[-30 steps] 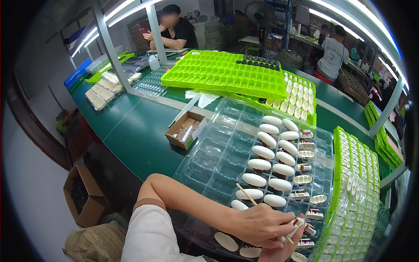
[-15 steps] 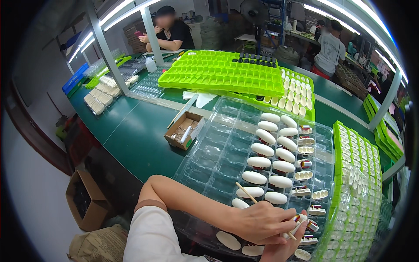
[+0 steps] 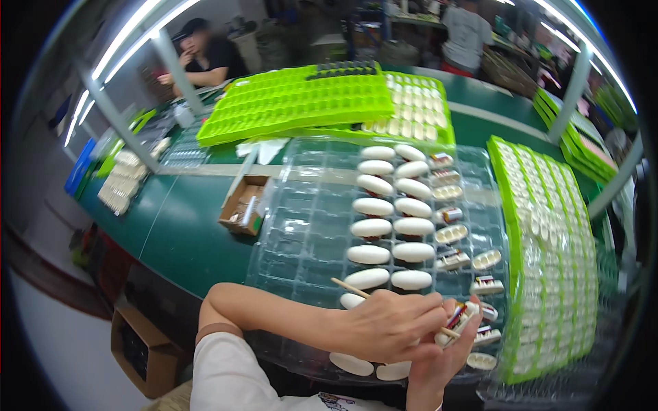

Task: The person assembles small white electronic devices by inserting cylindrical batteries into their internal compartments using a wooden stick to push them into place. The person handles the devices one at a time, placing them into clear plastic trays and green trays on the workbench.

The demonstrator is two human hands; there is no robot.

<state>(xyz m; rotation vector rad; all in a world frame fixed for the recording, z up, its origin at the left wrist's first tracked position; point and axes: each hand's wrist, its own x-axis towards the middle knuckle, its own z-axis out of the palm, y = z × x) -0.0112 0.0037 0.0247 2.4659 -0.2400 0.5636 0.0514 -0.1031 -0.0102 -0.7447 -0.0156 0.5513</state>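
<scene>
My left hand (image 3: 391, 325) reaches across from the lower left and pinches a thin wooden stick (image 3: 349, 288) that slants over the near end of a clear plastic blister tray (image 3: 301, 219). Just under it, my right hand (image 3: 439, 363) holds a small red and white part (image 3: 456, 316) against the stick's tip. Two columns of white oval pieces (image 3: 371, 228) fill the tray's middle pockets. A column of small open parts (image 3: 452, 236) lies to their right. A few more white ovals (image 3: 351, 363) lie in the tray's nearest pockets, below my wrist.
A long green tray (image 3: 548, 240) of pale pieces runs along the right. Stacked green trays (image 3: 301, 103) lie at the back. A small open cardboard box (image 3: 245, 203) sits left of the clear tray, a bigger one (image 3: 140, 349) on the floor. Other people (image 3: 202, 58) work behind.
Both hands stay together at the tray's near end with the stick and small part. The view has shifted slightly; nothing else moved.
</scene>
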